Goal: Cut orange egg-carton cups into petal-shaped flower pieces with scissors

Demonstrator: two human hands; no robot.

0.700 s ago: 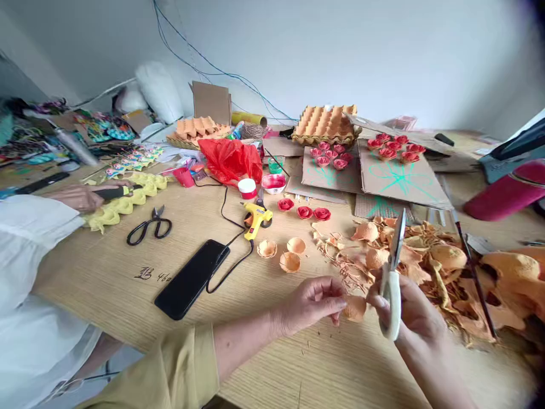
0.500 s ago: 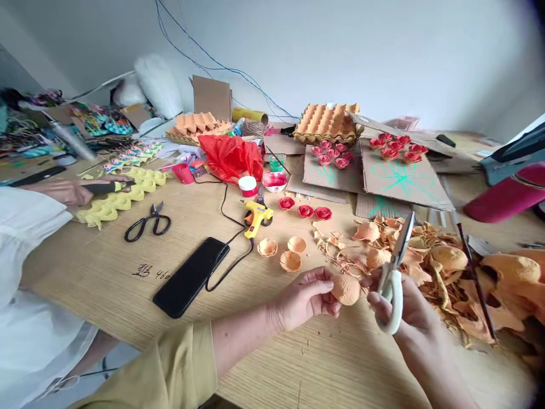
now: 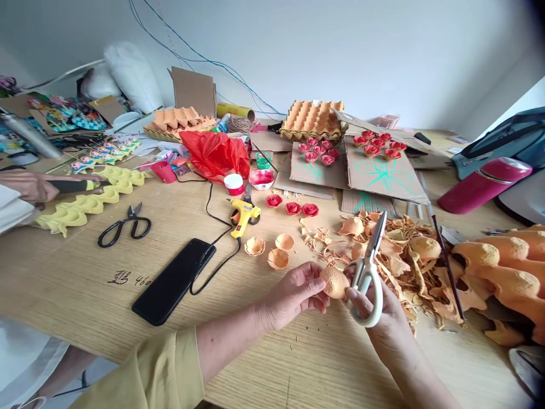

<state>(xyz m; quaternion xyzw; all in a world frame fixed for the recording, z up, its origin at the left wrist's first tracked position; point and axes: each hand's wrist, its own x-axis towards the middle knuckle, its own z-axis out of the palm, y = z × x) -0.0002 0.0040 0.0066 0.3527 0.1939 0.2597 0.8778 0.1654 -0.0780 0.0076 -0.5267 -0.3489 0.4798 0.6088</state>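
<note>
Between the thumb and fingers of my left hand point(image 3: 298, 292) is an orange egg-carton cup point(image 3: 335, 282), its rounded bottom turned up. My right hand point(image 3: 378, 309) grips white-handled scissors point(image 3: 371, 267), blades pointing up and away from the cup. The fingertips of my right hand also reach the cup's right edge. Several trimmed cups point(image 3: 279, 259) sit on the table just beyond my left hand. To the right spreads a heap of orange carton scraps point(image 3: 395, 255), with a few uncut cups among them.
A yellow glue gun point(image 3: 242, 218), black phone point(image 3: 174, 281) and black scissors point(image 3: 125, 225) lie to the left. Red paper roses point(image 3: 293, 208) stand behind; more rest on cardboard point(image 3: 387, 176). At far left, a co-worker's hand point(image 3: 40, 184) works over a yellow carton strip point(image 3: 80, 207).
My view has turned rightward, so everything shifts left in it. My right hand has come closer to the cup, its fingertips now at the cup's edge. The cup has tilted slightly.
</note>
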